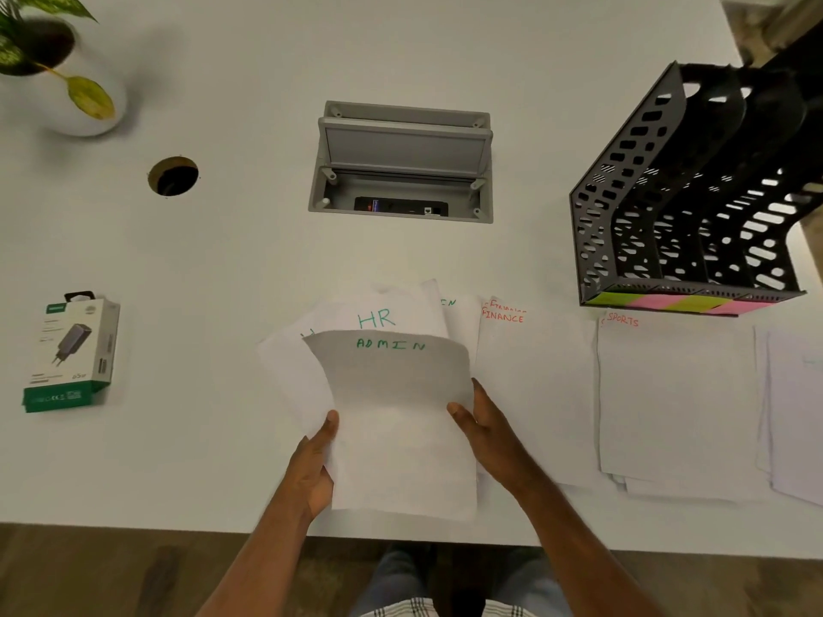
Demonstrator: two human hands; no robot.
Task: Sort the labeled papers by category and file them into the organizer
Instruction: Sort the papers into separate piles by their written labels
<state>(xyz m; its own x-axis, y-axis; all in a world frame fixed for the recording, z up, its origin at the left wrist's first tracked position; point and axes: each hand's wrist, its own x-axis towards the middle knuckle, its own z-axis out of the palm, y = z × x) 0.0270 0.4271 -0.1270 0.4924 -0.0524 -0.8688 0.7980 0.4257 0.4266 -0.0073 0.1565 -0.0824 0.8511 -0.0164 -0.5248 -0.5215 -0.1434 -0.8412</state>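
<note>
Both hands grip the fanned stack of papers (pixel 392 394), the left hand (pixel 314 465) pinching its left edge and the right hand (pixel 483 427) its right edge, with the FINANCE pile (pixel 530 385), SPORTS pile (pixel 672 394) and black organizer (pixel 623 207) beyond the right hand.

My ADMIN paper (pixel 392 394) covers most of the HR paper (pixel 378 316) behind it, so I see only its top. Another paper (pixel 461 322) behind shows just the letters "IN". The far right pile of papers (pixel 797 416) is cut off by the edge, and its word is too faint to read. The plant (pixel 26 33) is cut off at the corner. The writing on the charger box (pixel 67 349) is too small to read.
</note>
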